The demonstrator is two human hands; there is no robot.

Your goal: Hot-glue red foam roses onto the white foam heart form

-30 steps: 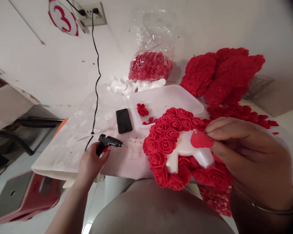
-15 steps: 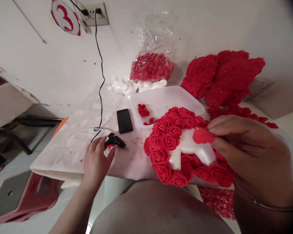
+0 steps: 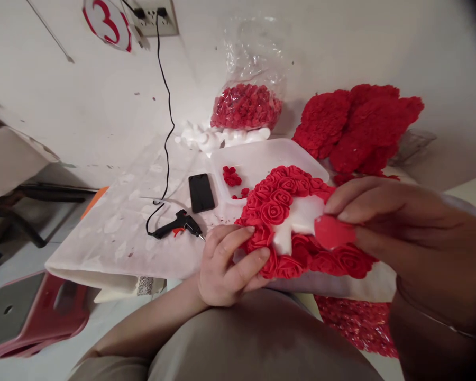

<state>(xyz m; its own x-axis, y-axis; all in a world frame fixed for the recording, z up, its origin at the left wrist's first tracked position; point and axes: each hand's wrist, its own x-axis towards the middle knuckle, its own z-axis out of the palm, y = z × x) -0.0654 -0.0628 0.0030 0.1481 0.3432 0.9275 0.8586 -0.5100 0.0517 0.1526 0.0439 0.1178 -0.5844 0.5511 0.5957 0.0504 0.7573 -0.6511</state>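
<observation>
A white foam figure [image 3: 301, 214] is largely covered in red foam roses [image 3: 275, 211], with bare white patches on its body and leg. My left hand [image 3: 232, 264] grips its left side, fingers over the roses. Between the thumb and fingertips of my right hand [image 3: 396, 227] is a flat red petal piece [image 3: 333, 232], in front of the figure's right part. A black glue gun [image 3: 178, 225] with an orange trigger lies on the covered table, left of my left hand.
Behind the figure stands a white tray [image 3: 218, 182] with a few red flowers. A black phone [image 3: 201, 193] lies beside it. Farther back are a bag of red roses [image 3: 246, 106], white foam figures [image 3: 200, 138] and a red flower pile [image 3: 365, 124]. A stool [image 3: 16, 312] stands lower left.
My left hand has left the glue gun and moved right to take hold of the rose-covered figure. The petal piece in my right hand has shifted slightly and turned.
</observation>
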